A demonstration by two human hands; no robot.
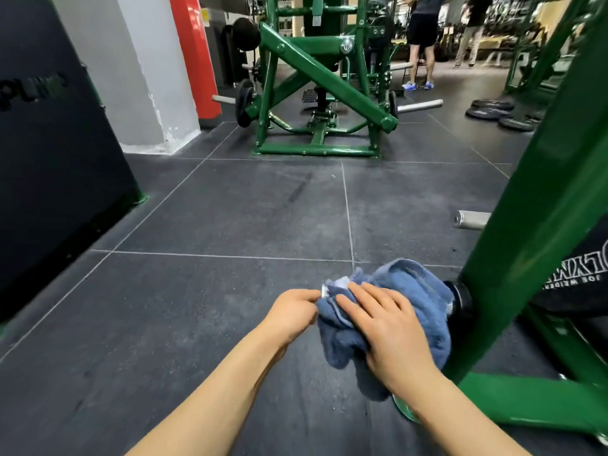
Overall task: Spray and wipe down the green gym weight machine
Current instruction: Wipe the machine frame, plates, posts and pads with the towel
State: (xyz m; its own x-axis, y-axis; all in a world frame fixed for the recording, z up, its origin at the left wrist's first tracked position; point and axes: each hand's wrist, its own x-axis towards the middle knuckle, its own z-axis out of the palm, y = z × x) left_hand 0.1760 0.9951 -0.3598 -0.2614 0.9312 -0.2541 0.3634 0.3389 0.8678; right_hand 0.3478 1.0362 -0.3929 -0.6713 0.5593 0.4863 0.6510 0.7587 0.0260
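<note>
Both our forearms reach in from the bottom edge toward a blue towel [394, 311] that is bunched over a short metal peg [325, 292] sticking out from the green machine [533, 225] at our right. Our right hand [391, 327] lies on top of the towel with fingers nearly straight and slightly spread, palm pressing the cloth down onto the peg. Our left hand [296, 312] sits just beside the peg's bare end with fingers curled inward; its fingertips seem to pinch the towel's near edge or the peg tip, but we cannot tell which, since the contact is small and partly hidden. No spray bottle appears anywhere in view, so we cannot confirm whether spraying is finished; we judge that the wiping stage is under way on this one peg. We see no clear wet or dry marks on the upright post or on the base bar [526, 403] near the floor, so we judge that most of the frame remains to be wiped. A second bare peg [472, 219] shows farther up the post, apart from the towel. Another green machine [322, 93] stands well beyond on the dark tiled floor [230, 209], with two people [424, 37] behind it.
</note>
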